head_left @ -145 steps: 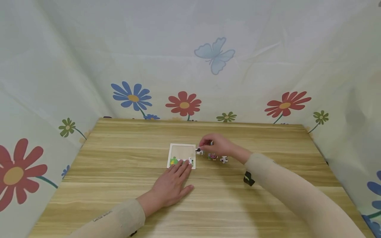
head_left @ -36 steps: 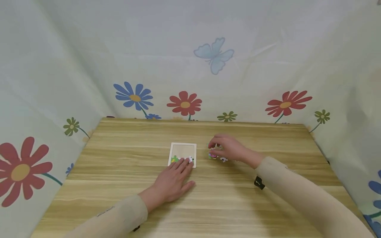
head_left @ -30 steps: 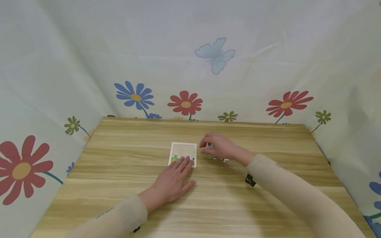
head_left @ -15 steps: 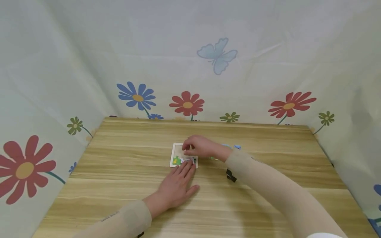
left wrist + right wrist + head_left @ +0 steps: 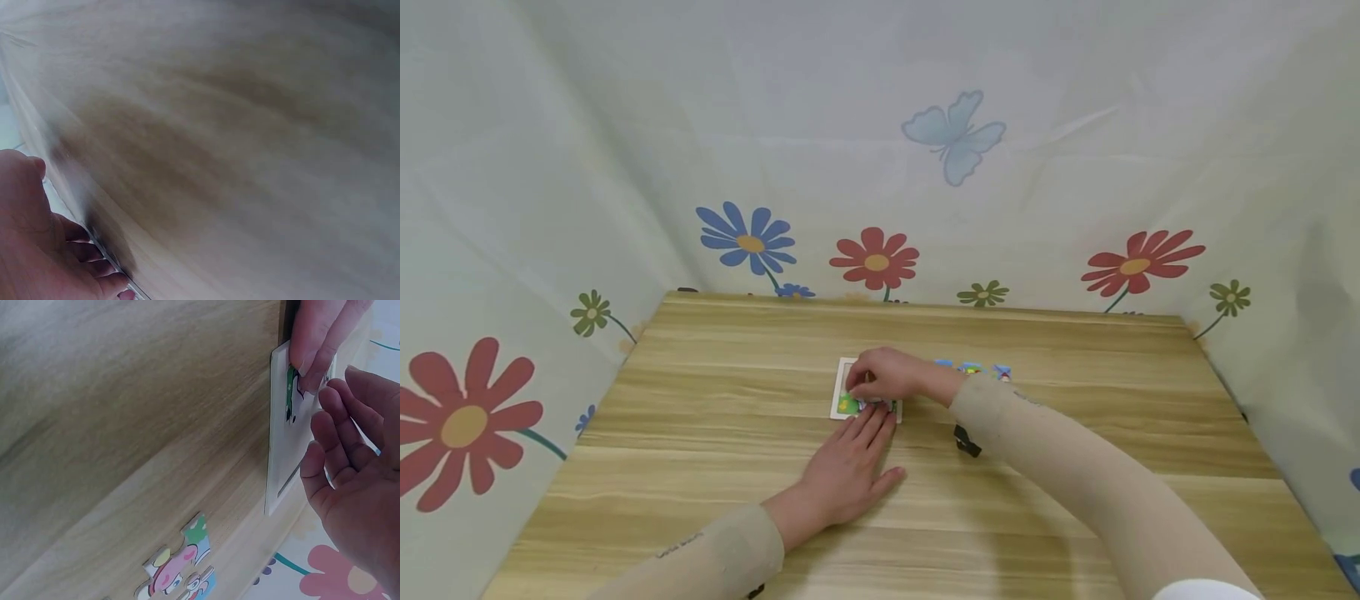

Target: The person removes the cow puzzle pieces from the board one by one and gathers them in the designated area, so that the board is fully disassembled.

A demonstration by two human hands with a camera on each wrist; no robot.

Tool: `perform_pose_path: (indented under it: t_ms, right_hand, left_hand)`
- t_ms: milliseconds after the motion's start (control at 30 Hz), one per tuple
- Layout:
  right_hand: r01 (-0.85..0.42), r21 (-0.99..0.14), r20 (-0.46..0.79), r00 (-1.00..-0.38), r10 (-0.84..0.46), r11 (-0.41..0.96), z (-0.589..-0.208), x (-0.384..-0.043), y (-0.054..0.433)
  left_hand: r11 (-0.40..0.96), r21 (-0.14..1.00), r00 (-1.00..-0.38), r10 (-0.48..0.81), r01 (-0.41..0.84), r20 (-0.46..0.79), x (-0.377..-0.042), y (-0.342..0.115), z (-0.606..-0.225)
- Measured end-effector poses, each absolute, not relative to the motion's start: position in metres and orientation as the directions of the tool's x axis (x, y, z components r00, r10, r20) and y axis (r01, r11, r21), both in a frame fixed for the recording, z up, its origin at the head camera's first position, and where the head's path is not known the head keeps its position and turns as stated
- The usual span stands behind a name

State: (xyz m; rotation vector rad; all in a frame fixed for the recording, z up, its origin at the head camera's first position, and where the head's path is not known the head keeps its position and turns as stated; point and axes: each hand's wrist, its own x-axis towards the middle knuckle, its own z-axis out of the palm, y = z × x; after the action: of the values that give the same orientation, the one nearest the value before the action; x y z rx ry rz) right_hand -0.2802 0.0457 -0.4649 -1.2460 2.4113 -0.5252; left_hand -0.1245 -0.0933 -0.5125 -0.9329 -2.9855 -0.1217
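Note:
A small square puzzle board with a white rim (image 5: pixel 836 395) lies on the table. Green and white puzzle pieces (image 5: pixel 847 405) fill its near row. My left hand (image 5: pixel 850 475) lies flat, its straight fingertips resting on the near edge and row. Over the board, my right hand (image 5: pixel 891 375) has thumb and fingers curled together, pinching a puzzle piece mostly hidden by the fingers. In the right wrist view, the left fingers (image 5: pixel 315 337) press by a green-edged piece (image 5: pixel 290 394) while the right hand (image 5: pixel 369 481) hovers beside them. The left wrist view shows the left hand (image 5: pixel 37 250) at its lower left.
Several loose puzzle pieces (image 5: pixel 972 368) lie right of the board, partly behind the right forearm. One pink and green piece (image 5: pixel 175 565) shows up close in the right wrist view. A flower-printed curtain (image 5: pixel 820 167) stands behind the wooden table (image 5: pixel 737 350).
My right hand has moved left from the loose pieces to above the board, and its fingertips have come down near the filled row. The left hand has stayed resting at the board's near edge.

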Motion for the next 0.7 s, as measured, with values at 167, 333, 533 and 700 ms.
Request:
perform_pose_path:
  t_ms: [167,333,533,700]
  right_hand:
    - [-0.659,-0.515,-0.171,-0.547,-0.819,0.548,-0.4662,-0.2803,0.0451]
    - [-0.617,-0.568,-0.181,-0.552,-0.814,0.544,-0.4698,-0.2807,0.0434]
    - [-0.589,-0.598,-0.178,-0.564,-0.806,0.544,-0.4737,-0.282,0.0423]
    - [-0.553,-0.64,-0.162,-0.582,-0.797,0.534,-0.4744,-0.2816,0.0414]
  left_hand:
    - [0.816,0.058,-0.819,0.573,0.574,0.035,-0.1243,-0.0936,-0.5123]
    - [0.813,0.058,-0.815,0.578,0.58,0.046,-0.1228,-0.0941,-0.5124]
    - [0.81,0.073,-0.813,0.579,0.582,0.058,-0.1221,-0.094,-0.5116]
    - [0.816,0.062,-0.818,0.574,0.575,0.045,-0.1237,-0.0936,-0.5128]
